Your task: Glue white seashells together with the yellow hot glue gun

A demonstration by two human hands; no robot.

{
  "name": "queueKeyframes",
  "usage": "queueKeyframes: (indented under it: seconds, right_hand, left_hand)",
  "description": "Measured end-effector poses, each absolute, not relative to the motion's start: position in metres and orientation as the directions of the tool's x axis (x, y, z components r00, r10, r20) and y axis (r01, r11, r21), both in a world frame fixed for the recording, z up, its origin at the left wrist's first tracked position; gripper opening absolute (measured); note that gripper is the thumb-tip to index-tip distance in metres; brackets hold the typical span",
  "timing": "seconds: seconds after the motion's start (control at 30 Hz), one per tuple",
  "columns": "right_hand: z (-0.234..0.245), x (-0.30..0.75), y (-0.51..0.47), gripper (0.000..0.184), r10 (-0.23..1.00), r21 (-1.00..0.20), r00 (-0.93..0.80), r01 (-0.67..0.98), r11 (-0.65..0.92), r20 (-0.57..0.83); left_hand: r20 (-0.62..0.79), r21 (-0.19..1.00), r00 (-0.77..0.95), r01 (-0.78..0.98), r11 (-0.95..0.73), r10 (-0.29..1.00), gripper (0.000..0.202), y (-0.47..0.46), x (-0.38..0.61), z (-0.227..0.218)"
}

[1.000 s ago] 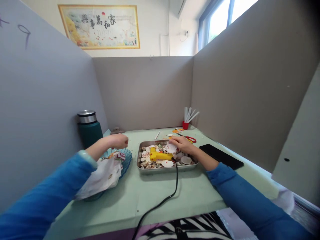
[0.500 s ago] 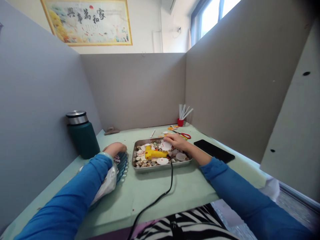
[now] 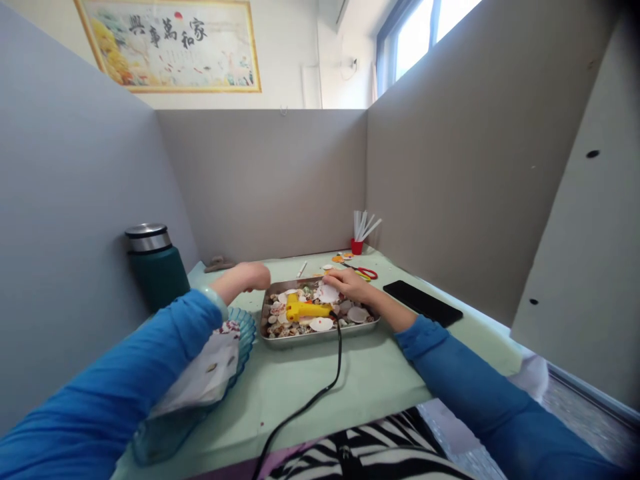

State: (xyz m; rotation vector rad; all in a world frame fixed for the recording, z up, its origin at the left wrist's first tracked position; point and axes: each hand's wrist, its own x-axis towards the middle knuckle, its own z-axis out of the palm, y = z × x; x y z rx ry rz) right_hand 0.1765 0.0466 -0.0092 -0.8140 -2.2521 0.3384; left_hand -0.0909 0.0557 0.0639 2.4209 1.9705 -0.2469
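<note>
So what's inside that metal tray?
Many shells, with a yellow corded tool lying on top. The right hand and tool hide some; whatever sits beneath the top layer can't be seen.

The head camera faces forward (tabletop [image 3: 373,367] below).

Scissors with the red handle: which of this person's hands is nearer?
Right. The right hand is over the far edge of the tray, just this side of the scissors; the left hand is farther away, by the tray's far left corner.
</note>
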Motion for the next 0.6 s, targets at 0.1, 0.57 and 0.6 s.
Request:
queueKeyframes:
  seconds: [0.1, 0.57, 0.6]
  right_hand:
    - [-0.009, 0.175, 0.047, 0.042, 0.635, -0.442, -0.556, 0.456, 0.773, 0.537]
    - [-0.007, 0.170, 0.046, 0.040, 0.710, -0.539, -0.495, 0.463, 0.704, 0.501]
    - [-0.007, 0.169, 0.046, 0.040, 0.721, -0.553, -0.487, 0.465, 0.691, 0.492]
  left_hand:
    - [-0.110, 0.054, 0.287, 0.958, -0.283, 0.952, 0.026, 0.053, -0.063, 0.071]
    - [0.395, 0.528, 0.192, 0.753, -0.393, 0.899, 0.041, 0.025, -0.033, 0.004]
    - [0.392, 0.545, 0.220, 0.727, -0.418, 0.893, 0.041, 0.025, -0.033, 0.003]
